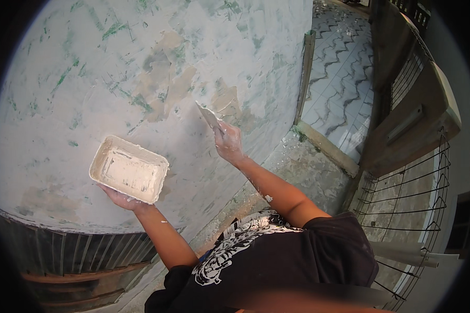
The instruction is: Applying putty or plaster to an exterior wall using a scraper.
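Observation:
My left hand [121, 198] supports a rectangular plastic tub [161, 175] from below, fingers closed on its near side. Pale putty [130, 169] coats the inside of the tub and is crusted along its rim. To the right, my right hand [228, 142] grips a putty knife [208, 113] with its blade pointing up and left. The blade is at or close to the wall [104, 99]; whether it touches, I cannot tell. White smears mark both hands and forearms. Patchy white putty covers the wall, with green streaks and bare beige-grey spots showing.
A window or vent with vertical bars [83, 253] lies below the wall at lower left. A concrete ledge [303, 167] runs along the wall's foot. Marble-patterned tiles [339, 68] lie at upper right, beside a brown gate panel [423, 120] and black wire mesh [407, 195].

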The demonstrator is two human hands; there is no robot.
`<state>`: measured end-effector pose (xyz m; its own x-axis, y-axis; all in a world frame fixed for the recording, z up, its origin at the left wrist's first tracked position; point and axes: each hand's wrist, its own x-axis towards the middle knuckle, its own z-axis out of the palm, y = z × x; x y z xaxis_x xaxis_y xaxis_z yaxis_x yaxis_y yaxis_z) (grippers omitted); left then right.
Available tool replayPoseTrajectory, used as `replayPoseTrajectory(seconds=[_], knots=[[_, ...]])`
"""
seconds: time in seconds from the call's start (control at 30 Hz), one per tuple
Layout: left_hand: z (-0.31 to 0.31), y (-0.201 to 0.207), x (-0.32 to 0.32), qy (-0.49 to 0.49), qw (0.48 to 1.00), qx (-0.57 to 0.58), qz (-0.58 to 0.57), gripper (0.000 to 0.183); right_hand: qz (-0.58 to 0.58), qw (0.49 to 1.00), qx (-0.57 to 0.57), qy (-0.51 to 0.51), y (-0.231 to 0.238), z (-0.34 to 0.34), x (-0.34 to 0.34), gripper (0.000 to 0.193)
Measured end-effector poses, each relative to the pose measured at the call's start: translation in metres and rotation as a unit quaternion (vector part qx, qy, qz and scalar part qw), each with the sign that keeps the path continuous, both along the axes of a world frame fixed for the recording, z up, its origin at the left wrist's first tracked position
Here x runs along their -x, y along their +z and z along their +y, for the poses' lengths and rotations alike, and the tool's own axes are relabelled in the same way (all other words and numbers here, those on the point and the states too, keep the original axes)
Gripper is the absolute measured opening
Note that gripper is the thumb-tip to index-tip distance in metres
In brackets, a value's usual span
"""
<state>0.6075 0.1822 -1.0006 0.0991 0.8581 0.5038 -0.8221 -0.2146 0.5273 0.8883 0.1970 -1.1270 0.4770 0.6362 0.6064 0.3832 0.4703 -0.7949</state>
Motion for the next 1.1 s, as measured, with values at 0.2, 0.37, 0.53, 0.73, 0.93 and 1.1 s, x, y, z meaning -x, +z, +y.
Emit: replayPoseTrajectory(seconds=[0.2, 0.37, 0.53, 0.73, 0.93, 1.1], knots=[[0.005, 0.0, -0.016, -0.074, 0.996, -0.021, -0.048, 0.064, 0.17, 0.952, 0.118, -0.226, -0.078, 0.058, -0.102, 0.03], [-0.018, -0.01, 0.0, -0.04, 0.998, -0.008, -0.053, 0.064, 0.406, 0.891, 0.2, -0.038, -0.053, 0.074, -0.089, 0.031], [-0.029, -0.005, 0.005, 0.085, 0.995, 0.039, -0.03, 0.063, 0.046, 0.974, 0.16, -0.156, 0.059, 0.042, 0.004, 0.031], [-0.017, 0.026, -0.018, 0.116, 0.993, 0.025, 0.004, 0.064, 0.061, 0.993, 0.076, 0.06, 0.076, 0.003, -0.003, 0.034], [-0.034, 0.012, 0.009, 0.12, 0.993, 0.004, -0.015, 0.065, 0.148, 0.973, 0.1, -0.146, 0.04, 0.024, -0.047, 0.031], [-0.047, 0.019, 0.009, 0.225, 0.97, 0.085, -0.017, 0.064, -0.121, 0.983, 0.103, -0.093, 0.045, 0.04, 0.023, 0.044]])
